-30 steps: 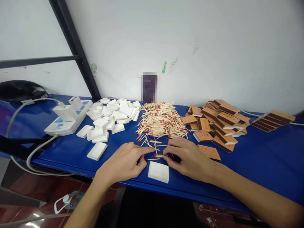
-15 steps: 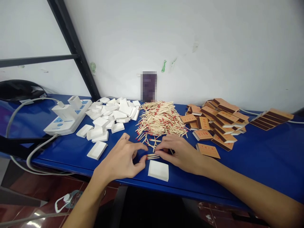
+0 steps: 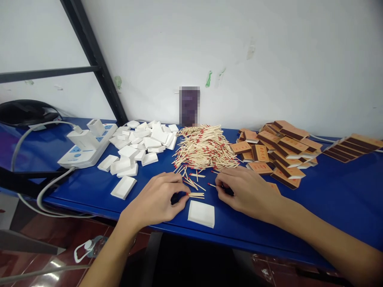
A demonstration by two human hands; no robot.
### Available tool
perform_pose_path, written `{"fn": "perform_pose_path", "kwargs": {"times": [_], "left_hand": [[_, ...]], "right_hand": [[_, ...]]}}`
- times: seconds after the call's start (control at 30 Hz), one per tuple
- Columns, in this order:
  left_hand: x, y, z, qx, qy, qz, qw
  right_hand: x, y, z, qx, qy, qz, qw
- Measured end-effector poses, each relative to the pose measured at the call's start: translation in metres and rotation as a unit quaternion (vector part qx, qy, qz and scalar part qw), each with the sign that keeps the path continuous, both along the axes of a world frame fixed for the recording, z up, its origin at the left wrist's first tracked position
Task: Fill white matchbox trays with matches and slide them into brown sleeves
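Between thumb and forefinger, my left hand (image 3: 163, 198) pinches the red-headed ends of several matches (image 3: 196, 195), which lie side by side pointing right. My right hand (image 3: 239, 189) is closed on a single match (image 3: 212, 185), its red head sticking out to the left. Just in front of the pinched matches is a white matchbox tray (image 3: 201, 214), flat near the table's front edge. A few loose matches (image 3: 191, 182) lie between the hands. Behind them rises a large match pile (image 3: 206, 147).
White trays (image 3: 143, 141) are heaped at the left, beside a power strip (image 3: 86, 149) with plugged-in chargers and cables. Orange matchbox sleeves (image 3: 281, 147) are piled at the right, with a neat row (image 3: 351, 147) farther right. A pixelated dark object (image 3: 189, 105) leans on the wall.
My left fingers have closed on the ends of the small match bundle. My right hand has moved right, away from the bundle, and now has a single match in its fingers.
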State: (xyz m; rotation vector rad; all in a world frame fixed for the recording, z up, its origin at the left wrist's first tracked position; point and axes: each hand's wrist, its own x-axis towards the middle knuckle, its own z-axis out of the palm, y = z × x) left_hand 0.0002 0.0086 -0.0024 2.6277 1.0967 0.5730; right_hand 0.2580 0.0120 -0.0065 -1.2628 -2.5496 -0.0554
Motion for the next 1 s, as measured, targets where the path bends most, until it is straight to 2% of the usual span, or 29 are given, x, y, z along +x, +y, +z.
{"fn": "perform_pose_path", "kwargs": {"times": [0.17,0.33,0.4,0.5,0.6,0.83,1.0], "left_hand": [[0.002,0.001,-0.001,-0.002,0.018,-0.018,1.0],[0.003,0.001,0.001,-0.007,0.017,-0.043,0.999],[0.003,0.001,0.002,0.004,-0.007,-0.03,1.0],[0.001,0.002,0.001,0.043,-0.042,0.026,0.998],[0.0,0.002,-0.002,0.055,-0.031,0.059,0.996],[-0.001,0.003,-0.002,0.041,-0.014,0.032,0.999],[0.0,0.004,-0.002,0.054,0.015,0.049,0.997]], "right_hand": [[0.001,0.002,-0.001,0.044,0.04,0.014,0.998],[-0.015,-0.003,-0.003,0.042,0.113,0.082,0.989],[-0.022,-0.004,-0.005,0.031,0.119,0.093,0.988],[-0.027,-0.004,-0.006,-0.002,0.12,0.09,0.989],[-0.027,-0.004,-0.004,-0.048,0.121,0.085,0.988],[-0.018,-0.007,0.003,-0.058,0.152,0.071,0.984],[-0.012,-0.005,-0.001,-0.063,0.14,0.081,0.985]]}}
